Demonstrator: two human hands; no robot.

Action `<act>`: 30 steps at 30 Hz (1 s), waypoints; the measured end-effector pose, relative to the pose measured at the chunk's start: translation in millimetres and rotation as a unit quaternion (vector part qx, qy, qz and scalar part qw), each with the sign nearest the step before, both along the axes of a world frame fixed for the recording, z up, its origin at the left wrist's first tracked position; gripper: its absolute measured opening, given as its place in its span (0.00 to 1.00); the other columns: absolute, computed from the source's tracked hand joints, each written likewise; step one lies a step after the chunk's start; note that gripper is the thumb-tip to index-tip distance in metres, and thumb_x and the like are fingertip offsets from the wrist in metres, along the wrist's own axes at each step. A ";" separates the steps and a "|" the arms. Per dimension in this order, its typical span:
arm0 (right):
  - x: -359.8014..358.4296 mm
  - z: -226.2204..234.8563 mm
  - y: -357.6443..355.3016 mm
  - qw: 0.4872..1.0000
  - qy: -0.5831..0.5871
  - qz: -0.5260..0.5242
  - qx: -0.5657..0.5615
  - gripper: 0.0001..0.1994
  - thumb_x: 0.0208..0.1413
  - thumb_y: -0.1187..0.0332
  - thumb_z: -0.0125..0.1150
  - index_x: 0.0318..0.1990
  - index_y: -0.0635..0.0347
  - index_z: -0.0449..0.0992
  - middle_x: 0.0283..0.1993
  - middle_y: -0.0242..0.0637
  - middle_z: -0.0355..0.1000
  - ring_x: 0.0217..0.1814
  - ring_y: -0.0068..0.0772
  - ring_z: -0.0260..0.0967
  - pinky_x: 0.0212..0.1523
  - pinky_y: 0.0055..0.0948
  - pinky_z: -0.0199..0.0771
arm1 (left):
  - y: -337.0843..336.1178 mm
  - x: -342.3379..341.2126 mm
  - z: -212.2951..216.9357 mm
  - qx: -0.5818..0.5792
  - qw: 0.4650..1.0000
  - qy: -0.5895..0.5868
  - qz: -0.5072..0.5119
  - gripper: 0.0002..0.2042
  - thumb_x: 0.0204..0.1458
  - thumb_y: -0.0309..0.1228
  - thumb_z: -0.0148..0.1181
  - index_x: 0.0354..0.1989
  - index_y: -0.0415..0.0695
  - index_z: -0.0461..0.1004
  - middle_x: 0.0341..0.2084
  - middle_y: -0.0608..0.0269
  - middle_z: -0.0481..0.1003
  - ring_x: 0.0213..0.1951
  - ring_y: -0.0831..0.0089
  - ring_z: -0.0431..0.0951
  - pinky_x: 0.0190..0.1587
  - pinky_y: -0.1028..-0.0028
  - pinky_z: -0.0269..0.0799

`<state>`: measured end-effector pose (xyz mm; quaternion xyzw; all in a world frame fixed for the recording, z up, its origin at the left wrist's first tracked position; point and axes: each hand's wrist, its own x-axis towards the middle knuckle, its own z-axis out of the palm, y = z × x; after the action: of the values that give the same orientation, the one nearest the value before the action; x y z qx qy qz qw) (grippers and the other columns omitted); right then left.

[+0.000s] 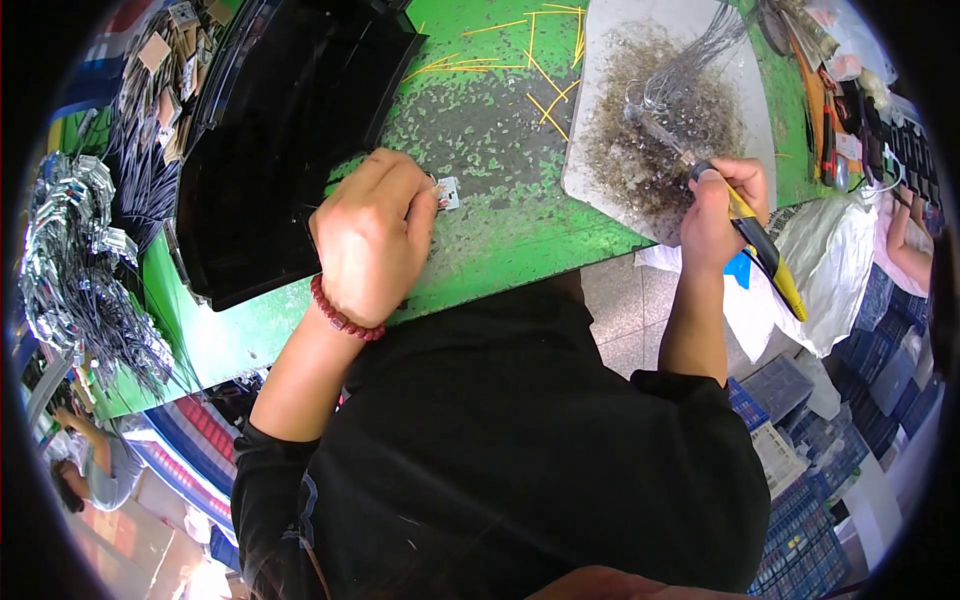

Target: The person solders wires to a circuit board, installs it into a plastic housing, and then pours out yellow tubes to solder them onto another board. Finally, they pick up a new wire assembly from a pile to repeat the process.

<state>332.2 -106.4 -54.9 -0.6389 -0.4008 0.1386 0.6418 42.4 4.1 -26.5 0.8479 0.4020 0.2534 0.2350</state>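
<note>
The left hand (pixel 375 215), a red beaded bracelet (pixel 340 322) at its wrist, curls over the green table (pixel 490 270), fingertips at a small silvery plate (pixel 449 195); I can't tell whether they pinch it. The right hand (pixel 722 205) clasps a yellow-and-black soldering iron (pixel 757 243), tip near grey wires (pixel 690 75) on a stained pale board (pixel 610 40). Farther off, thin yellow wires (pixel 531 58) lie scattered.

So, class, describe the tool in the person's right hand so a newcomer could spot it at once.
Find the green table, then, on its right side, the pale board strewn with brown debris. At that board's right edge, the right hand grips a pen-shaped tool, metal end pointing away from the person. Its yellow-and-black handle sets it apart from the grey wires nearby.
</note>
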 end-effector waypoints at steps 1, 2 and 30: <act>-0.1 -0.1 0.4 1.000 -0.011 -0.003 -0.006 0.04 0.47 0.81 0.54 0.32 0.66 0.70 0.28 0.33 0.67 0.26 0.17 0.63 0.28 0.15 0.67 | -0.2 -1.1 -0.5 -0.001 1.000 0.000 0.002 0.06 0.41 0.20 0.64 0.23 0.41 0.72 0.25 0.60 0.73 0.26 0.60 0.75 0.28 0.67 0.71; -1.0 -1.2 1.3 1.000 -0.010 0.001 -0.006 0.04 0.47 0.81 0.54 0.32 0.66 0.70 0.28 0.33 0.67 0.26 0.17 0.63 0.28 0.15 0.67 | 0.0 -2.5 -1.2 -0.004 1.000 0.003 0.000 0.06 0.41 0.21 0.64 0.23 0.41 0.72 0.25 0.60 0.73 0.27 0.60 0.75 0.28 0.67 0.71; -114.4 -5.2 5.1 0.973 0.035 0.225 -0.031 0.11 0.51 0.72 0.64 0.35 0.64 0.67 0.28 0.33 0.66 0.25 0.16 0.57 0.26 0.18 0.55 | -0.1 -6.2 -14.4 0.043 0.999 -0.008 0.014 0.03 0.42 0.22 0.61 0.23 0.43 0.72 0.25 0.63 0.73 0.24 0.63 0.76 0.25 0.69 0.71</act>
<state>217.8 -101.4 -60.1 -0.5467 -0.5069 0.3137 0.5881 36.2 4.0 -40.9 0.8497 0.4005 0.2803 0.1975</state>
